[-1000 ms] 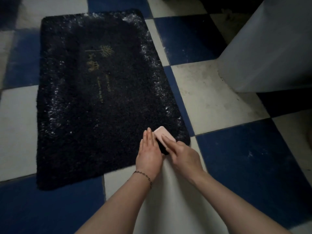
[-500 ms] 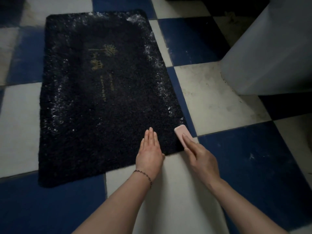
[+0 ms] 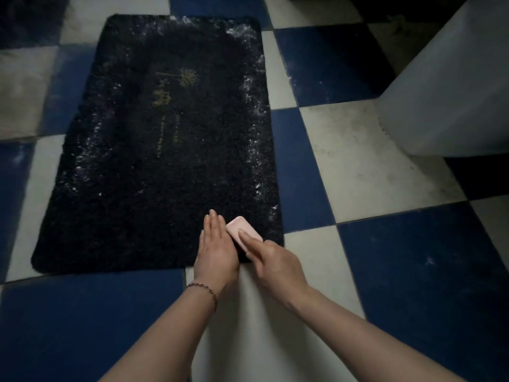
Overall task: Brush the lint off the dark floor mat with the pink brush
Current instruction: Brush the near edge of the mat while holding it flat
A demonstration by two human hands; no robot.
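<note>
The dark shaggy floor mat (image 3: 154,166) lies on the checkered floor, with pale lint along its left, top and right borders and faint gold print in its middle. My left hand (image 3: 214,249) lies flat, fingers straight, on the mat's near edge. Right beside it my right hand (image 3: 272,260) grips the pink brush (image 3: 242,230), which sits on the mat near its near right corner.
Blue and white floor tiles (image 3: 358,166) surround the mat. A large pale block-like object (image 3: 451,100) stands at the right, close to the mat's far right side. A bracelet (image 3: 203,289) is on my left wrist.
The brush swung out to the mat's right corner half a second ago and has come back leftward, next to my left hand. My left hand stayed pressed on the mat.
</note>
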